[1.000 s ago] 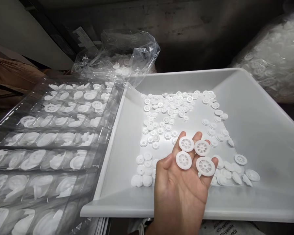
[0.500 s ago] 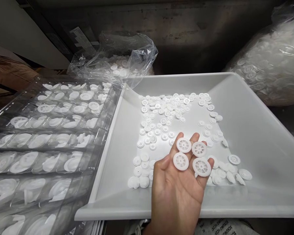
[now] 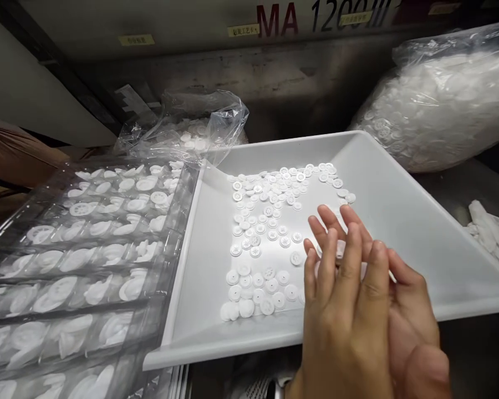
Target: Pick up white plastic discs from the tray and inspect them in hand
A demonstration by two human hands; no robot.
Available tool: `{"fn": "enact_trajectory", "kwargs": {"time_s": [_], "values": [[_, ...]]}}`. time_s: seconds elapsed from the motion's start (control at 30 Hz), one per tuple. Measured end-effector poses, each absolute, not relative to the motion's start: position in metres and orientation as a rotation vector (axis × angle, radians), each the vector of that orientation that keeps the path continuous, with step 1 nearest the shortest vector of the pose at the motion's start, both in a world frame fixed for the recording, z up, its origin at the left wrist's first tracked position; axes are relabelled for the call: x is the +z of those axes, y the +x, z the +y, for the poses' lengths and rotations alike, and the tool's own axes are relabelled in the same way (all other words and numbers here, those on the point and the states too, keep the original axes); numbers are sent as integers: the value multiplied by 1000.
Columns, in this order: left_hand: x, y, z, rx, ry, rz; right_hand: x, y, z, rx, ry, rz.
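Note:
My left hand shows its back, laid over my upturned right hand. Its fingers are stretched out and slightly apart. Between the two hands a bit of a white plastic wheel shows; any others there are hidden by the fingers. Both hands are above the right front of a pale grey tray. Inside the tray lie many small round white wheels, some showing spokes and others smooth faces, loosely grouped at the back, left and front.
A clear plastic blister tray of white parts stands at the left. Behind it is an open clear bag of white pieces. A large full bag stands at back right, with a crumpled white cloth-like item nearer.
My left hand, palm up with several wheels before, has turned over and moved right. My right hand has come into view beneath it. The view has shifted.

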State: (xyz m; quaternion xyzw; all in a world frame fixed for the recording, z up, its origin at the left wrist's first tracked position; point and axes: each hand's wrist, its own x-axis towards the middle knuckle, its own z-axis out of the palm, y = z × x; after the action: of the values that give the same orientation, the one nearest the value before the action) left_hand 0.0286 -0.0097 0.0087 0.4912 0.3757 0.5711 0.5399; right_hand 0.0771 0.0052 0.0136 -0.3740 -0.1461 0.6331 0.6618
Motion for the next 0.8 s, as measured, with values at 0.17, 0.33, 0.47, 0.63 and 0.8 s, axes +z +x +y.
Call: {"fn": "enact_trajectory", "kwargs": {"time_s": [0.17,0.33,0.47,0.63,0.8], "values": [[8,22,-20,1564,1110,998,7,67,9,1544,-621,-162],[-2,6,-7,1522,1041,959,3,70,12,1583,-526,-124],[-4,5,-2,1496,1050,992,-1,70,8,1593,-358,-120],[-3,11,-5,1580,1080,1021,-4,72,6,1626,-134,-117],[-4,7,-5,1603,1116,995,-4,74,6,1628,-90,-63]]}}
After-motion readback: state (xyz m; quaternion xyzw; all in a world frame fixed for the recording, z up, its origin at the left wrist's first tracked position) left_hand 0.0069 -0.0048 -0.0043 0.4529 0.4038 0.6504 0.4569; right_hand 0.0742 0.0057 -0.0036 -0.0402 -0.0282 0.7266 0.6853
